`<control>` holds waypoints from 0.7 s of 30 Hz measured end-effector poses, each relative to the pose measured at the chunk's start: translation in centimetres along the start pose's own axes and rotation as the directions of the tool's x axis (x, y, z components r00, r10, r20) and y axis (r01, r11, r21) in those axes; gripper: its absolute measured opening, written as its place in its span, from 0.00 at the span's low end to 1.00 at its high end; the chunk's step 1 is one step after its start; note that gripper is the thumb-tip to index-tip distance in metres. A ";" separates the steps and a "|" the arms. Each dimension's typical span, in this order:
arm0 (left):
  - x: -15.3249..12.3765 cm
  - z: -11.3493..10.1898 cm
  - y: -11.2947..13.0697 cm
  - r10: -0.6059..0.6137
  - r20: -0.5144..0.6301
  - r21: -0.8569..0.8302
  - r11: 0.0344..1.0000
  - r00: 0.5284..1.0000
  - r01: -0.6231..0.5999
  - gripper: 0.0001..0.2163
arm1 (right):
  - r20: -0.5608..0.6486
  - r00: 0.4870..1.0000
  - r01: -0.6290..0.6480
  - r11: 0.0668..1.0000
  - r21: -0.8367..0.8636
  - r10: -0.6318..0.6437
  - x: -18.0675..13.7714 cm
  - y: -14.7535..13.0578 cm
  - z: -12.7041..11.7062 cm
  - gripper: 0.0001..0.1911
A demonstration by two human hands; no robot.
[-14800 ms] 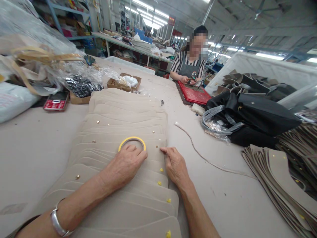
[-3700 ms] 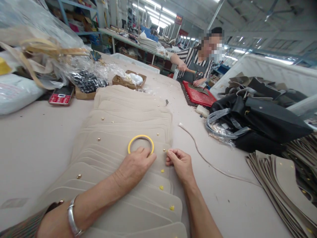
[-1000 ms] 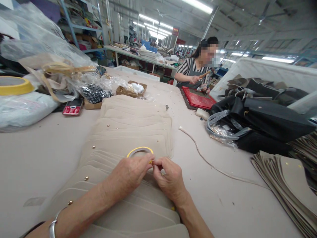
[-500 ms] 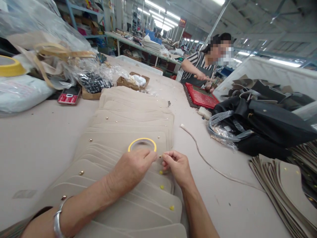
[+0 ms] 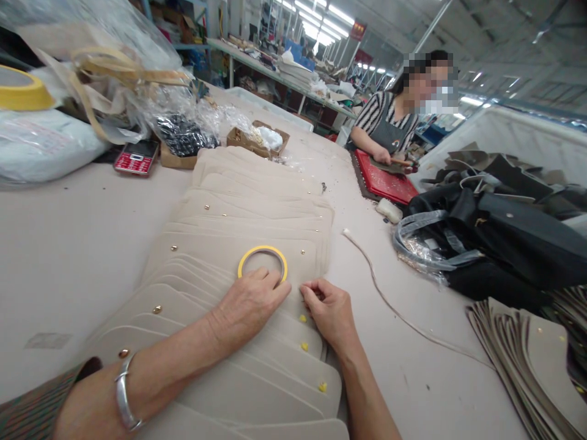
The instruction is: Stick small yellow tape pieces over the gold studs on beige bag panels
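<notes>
My left hand [image 5: 252, 299] is closed on a narrow roll of yellow tape [image 5: 240, 261], fingers inside its ring. Close to its thumb, my right hand [image 5: 331, 305] is held in a pinch; whatever is between those fingertips is too small to make out. Both hands are over a long overlapping row of beige leather-like panels [image 5: 247, 238]. Gold-coloured studs [image 5: 157, 310] dot the panels' left side, and a few show farther up on the right. Small yellow tape pieces [image 5: 304, 346] sit along the right edge, below my right hand.
A cord [image 5: 376, 284] lies right of the panels, near a panel stack [image 5: 518, 342] and black bags [image 5: 504, 244]. Across the table, a person [image 5: 389, 125] works at a red board [image 5: 385, 177]. A phone [image 5: 136, 159] and small box [image 5: 250, 143] lie at the back left.
The tape roll has tilted, showing more of its ring. The stud seen between my hands no longer shows. My view has shifted slightly, and the other person's hands are lower.
</notes>
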State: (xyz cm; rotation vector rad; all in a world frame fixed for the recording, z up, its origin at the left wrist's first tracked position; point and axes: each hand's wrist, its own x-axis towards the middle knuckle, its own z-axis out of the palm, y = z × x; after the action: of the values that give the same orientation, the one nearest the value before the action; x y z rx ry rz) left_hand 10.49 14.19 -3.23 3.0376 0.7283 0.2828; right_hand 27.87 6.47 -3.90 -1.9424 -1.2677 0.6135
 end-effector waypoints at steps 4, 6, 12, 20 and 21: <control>0.0 0.1 0.0 -0.005 -0.014 0.003 1.000 1.000 0.005 0.04 | -0.015 0.999 0.029 0.998 -0.052 -0.030 0.2 0.0 0.1 0.09; 0.1 0.1 0.0 -0.011 -0.008 0.014 1.000 1.000 0.011 0.04 | -0.050 0.998 -0.024 1.000 -0.014 0.023 0.3 0.3 0.1 0.08; 0.1 0.0 -0.1 -0.010 -0.011 -0.002 1.000 1.000 0.010 0.06 | 0.035 0.985 -0.174 0.945 0.276 0.171 -0.4 1.6 -0.6 0.13; 0.2 -0.6 0.0 -0.027 0.001 -0.043 0.999 1.000 0.027 0.07 | -0.067 0.994 0.083 0.991 -0.105 -0.090 -0.1 0.6 0.4 0.09; 0.2 -0.7 0.0 -0.026 0.008 -0.055 0.998 1.000 0.026 0.07 | -0.055 0.991 0.114 0.984 -0.135 -0.122 0.1 0.5 0.4 0.09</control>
State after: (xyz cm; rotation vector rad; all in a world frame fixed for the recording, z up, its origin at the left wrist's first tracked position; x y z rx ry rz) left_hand 10.49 14.28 -2.49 2.9736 0.7458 0.2860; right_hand 27.87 6.55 -4.52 -1.9594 -1.4024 0.4146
